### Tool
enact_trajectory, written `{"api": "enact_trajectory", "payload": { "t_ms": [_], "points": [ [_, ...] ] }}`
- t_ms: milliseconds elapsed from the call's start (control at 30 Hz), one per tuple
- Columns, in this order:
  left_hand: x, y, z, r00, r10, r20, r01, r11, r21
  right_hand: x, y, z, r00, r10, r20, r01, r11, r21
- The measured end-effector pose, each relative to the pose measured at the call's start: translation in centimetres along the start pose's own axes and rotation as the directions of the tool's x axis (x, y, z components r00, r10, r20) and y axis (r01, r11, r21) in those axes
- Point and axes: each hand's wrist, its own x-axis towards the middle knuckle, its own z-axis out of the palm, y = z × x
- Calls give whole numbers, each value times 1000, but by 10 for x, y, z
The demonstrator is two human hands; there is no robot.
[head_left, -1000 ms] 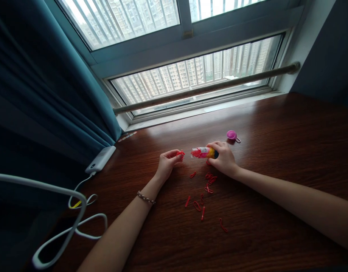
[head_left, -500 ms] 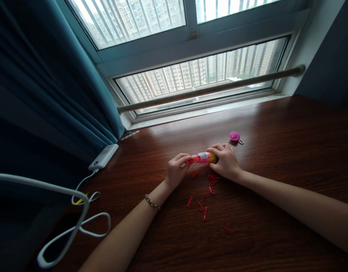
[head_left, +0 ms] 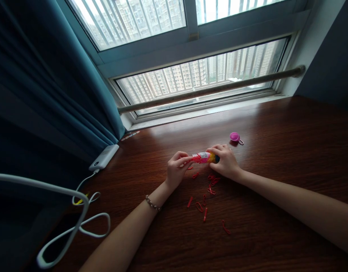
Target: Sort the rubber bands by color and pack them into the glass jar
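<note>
My right hand (head_left: 225, 162) grips a small clear tube (head_left: 202, 157) packed with red rubber bands, held lying sideways just above the wooden table (head_left: 276, 151). My left hand (head_left: 176, 169) is pinched at the tube's open left end, fingers closed on red bands there. Several loose red rubber bands (head_left: 204, 196) lie scattered on the table below both hands. A small pink cap (head_left: 234, 136) with a loop rests beyond my right hand.
A white power bank (head_left: 103, 157) lies at the left by the teal curtain (head_left: 49, 75), its white cable (head_left: 77, 223) looping over the table edge. A metal rail (head_left: 210, 90) runs along the window behind the table.
My left hand, holding red bands apart from the tube a second ago, has moved right to the tube's open end and stays pressed there. The right hand has hardly moved.
</note>
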Motion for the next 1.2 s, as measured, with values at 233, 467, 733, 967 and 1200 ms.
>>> {"api": "enact_trajectory", "payload": {
  "t_ms": [233,467,733,967,1200],
  "points": [
    [-3,2,5,988,-154,-21,152,986,-71,1,2,1,1000,1,-4,0,999,36],
    [-1,7,2,998,-64,-26,61,993,-103,2,4,2,1000,15,-12,-14,998,55],
    [2,6,3,993,-62,-103,55,996,-67,1,1,-1,1000,-31,2,31,998,60],
    [1,5,1,998,-49,-47,47,998,-40,1,0,-1,999,-44,-1,44,997,58],
    [-5,7,4,996,-77,-55,73,995,-70,2,3,1,1000,0,-11,1,995,97]
  ]
}}
